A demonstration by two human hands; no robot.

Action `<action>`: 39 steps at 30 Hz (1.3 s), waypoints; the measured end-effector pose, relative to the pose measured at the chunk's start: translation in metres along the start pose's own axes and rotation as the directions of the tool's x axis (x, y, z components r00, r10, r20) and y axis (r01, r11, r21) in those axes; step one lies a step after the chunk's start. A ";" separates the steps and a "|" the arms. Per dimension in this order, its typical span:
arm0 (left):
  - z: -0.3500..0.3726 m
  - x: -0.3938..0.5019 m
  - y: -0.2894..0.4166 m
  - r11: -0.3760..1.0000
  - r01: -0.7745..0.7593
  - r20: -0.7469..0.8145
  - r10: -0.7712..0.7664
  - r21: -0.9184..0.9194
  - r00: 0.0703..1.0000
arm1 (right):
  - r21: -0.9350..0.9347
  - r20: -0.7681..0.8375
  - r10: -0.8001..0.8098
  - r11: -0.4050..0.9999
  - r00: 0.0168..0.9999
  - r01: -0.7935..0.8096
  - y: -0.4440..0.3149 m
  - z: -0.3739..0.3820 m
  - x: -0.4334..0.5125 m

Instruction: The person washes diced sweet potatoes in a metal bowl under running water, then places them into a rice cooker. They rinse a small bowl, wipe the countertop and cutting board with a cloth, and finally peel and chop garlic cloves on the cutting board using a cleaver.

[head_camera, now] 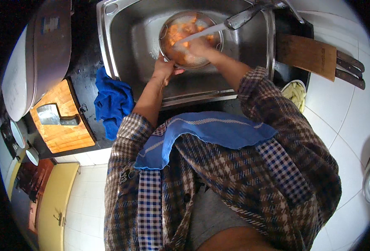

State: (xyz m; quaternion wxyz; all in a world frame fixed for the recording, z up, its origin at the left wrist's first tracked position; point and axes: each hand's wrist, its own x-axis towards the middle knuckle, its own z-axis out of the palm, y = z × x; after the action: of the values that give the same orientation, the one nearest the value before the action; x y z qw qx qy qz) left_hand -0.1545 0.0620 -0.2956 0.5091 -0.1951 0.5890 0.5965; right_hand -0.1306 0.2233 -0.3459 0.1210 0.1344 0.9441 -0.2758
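Water runs from the faucet (pixel 242 19) into a round metal bowl (pixel 220 31) inside the stainless steel sink (pixel 134 40). Orange pieces of food (pixel 176 34), too blurred to name more exactly, lie in the bowl's cloudy water. My left hand (pixel 165 69) grips the bowl's near left rim, with the thumb at the edge and the fingers underneath. Down in the bowl among the orange pieces is my right hand (pixel 200 47). Water, food and blur hide its fingers, so I cannot see whether it holds anything.
Left of the sink a blue towel (pixel 114 103) is bunched on the black counter. Farther left a cleaver (pixel 57 115) lies on a wooden cutting board (pixel 75 138). At the right stand a wooden knife block (pixel 310 56) with several knives and a container of pale green pieces (pixel 294 92).
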 end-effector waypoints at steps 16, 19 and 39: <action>-0.003 0.000 0.001 0.997 0.055 -0.007 -0.055 -0.062 0.998 | -0.168 0.015 0.007 0.986 1.000 -0.004 -0.008 -0.022 0.045; -0.005 0.005 -0.003 0.997 0.039 0.017 -0.038 -0.067 0.999 | -0.467 0.640 -0.374 0.504 0.671 0.726 -0.037 0.001 0.056; -0.004 0.003 0.001 0.998 0.053 0.003 -0.053 -0.039 0.999 | -0.260 0.434 -0.530 0.701 0.729 0.664 -0.003 -0.051 0.055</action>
State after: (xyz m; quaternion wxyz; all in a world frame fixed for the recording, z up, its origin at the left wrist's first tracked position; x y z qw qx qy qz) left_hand -0.1577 0.0591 -0.2985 0.5213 -0.2199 0.5713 0.5945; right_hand -0.1905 0.2594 -0.3189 0.2023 -0.2590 0.9368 -0.1204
